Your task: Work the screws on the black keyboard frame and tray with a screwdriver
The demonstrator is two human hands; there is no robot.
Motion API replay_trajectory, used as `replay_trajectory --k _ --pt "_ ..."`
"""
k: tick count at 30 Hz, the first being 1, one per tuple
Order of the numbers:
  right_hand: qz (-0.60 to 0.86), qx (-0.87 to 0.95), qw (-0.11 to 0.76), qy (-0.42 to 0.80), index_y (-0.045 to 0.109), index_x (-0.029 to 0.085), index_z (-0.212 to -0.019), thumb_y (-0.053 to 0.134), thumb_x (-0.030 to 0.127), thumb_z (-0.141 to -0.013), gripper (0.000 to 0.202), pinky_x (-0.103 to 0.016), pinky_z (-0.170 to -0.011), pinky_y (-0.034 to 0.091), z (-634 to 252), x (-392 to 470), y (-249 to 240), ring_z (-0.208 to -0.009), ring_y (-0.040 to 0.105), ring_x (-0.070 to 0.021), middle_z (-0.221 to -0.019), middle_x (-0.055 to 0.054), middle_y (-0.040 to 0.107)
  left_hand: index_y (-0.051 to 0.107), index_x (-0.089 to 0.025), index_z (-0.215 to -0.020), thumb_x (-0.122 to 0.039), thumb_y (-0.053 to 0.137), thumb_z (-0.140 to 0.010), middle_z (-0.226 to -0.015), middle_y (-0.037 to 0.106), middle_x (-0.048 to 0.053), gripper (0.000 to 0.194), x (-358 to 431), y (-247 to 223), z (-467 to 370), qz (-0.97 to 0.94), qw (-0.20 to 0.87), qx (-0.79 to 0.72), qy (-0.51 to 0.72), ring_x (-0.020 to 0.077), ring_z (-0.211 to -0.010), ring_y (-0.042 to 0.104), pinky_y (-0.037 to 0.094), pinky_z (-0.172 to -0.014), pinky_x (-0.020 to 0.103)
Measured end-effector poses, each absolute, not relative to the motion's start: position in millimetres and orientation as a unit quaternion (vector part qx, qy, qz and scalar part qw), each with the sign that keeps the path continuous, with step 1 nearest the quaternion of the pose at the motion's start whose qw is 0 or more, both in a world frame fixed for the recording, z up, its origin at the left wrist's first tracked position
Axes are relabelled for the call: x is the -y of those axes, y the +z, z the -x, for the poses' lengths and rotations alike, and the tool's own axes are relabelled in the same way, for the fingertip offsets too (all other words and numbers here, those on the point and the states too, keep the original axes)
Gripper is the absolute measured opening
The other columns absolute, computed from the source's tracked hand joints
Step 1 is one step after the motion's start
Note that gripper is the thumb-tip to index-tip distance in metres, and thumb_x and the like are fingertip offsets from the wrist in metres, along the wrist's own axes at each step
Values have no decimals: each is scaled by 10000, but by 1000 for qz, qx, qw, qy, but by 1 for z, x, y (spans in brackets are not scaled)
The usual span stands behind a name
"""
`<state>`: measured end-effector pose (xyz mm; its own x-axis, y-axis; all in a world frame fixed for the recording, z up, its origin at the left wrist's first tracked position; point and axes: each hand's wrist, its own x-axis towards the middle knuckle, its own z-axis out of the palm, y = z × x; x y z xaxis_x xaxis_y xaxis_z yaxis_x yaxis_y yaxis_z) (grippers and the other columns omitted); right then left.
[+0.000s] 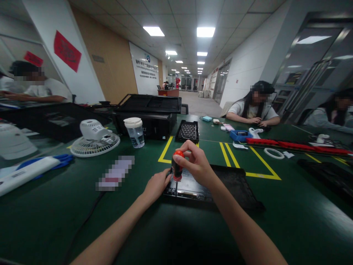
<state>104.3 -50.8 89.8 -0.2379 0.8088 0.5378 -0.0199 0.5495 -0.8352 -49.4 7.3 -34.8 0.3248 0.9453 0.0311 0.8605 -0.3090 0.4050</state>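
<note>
My right hand (194, 162) is closed round the red-and-black handle of a screwdriver (178, 165). It stands nearly upright, tip down, over the left part of a black plastic panel (228, 184) lying on the table. A shiny metal strip (189, 194) runs along the panel's near edge. My left hand (157, 186) grips the panel's left edge, close beside the screwdriver; some of its fingertips are hidden. Just beyond the panel is a black tray (188, 131) with rows of small round pockets.
Behind stands a black case (146, 121), with a lidded cup (134, 132) before it. A white fan (95, 140) and a blurred-out phone-shaped item (117, 173) with a cable lie left. Right are a blue box (239, 135) and red strips (292, 144). Other people sit around the table.
</note>
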Motion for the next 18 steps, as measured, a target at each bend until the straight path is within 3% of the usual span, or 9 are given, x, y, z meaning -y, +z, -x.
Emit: replay_trajectory --k 18 --pt "336 696 562 294 422 187 -700 573 306 -760 202 -185 -490 393 -98 54 89 -623 471 -100 -680 29 422 529 -186 -1089 -368 327 -884 -1009 640 91 341 -5 -28 47 -793 164 -575 114 206 -884 612 425 -705 251"
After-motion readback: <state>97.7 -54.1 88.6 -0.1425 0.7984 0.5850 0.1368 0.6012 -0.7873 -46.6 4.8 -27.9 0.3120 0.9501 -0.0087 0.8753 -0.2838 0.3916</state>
